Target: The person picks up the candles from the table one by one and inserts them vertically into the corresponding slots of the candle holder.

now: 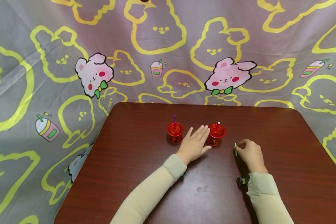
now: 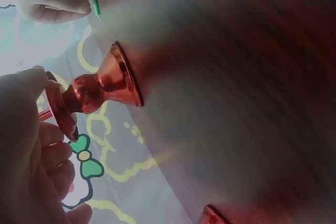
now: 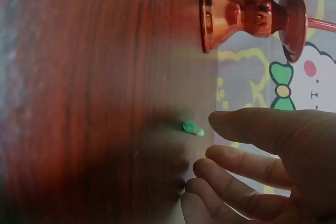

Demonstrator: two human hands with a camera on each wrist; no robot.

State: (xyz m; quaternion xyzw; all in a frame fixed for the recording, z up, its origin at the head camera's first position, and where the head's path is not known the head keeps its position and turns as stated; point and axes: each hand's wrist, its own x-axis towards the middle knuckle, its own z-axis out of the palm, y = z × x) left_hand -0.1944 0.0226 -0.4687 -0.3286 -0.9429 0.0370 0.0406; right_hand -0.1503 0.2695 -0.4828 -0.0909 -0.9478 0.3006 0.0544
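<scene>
My left hand [image 1: 193, 145] has its fingers extended, tips at the left rim of a shiny red candle holder [image 1: 217, 132]. A thin red candle [image 3: 321, 24] stands in that holder. To its left is a matching red candle holder [image 1: 175, 132] bearing a slim purple candle [image 1: 175, 119]. My right hand [image 1: 251, 153] is low over the table, thumb and fingertips beside a small green candle [image 1: 235, 150]. A gap separates the thumb from the fingers in the right wrist view, with the green candle [image 3: 191, 127] just beyond their tips.
Both holders stand on a dark red-brown wooden table [image 1: 134, 155] with rounded corners. Behind and around it hangs a grey curtain [image 1: 179, 37] printed with yellow outlines and cartoon rabbits. A dark wrist strap [image 1: 243, 181] shows at the right sleeve.
</scene>
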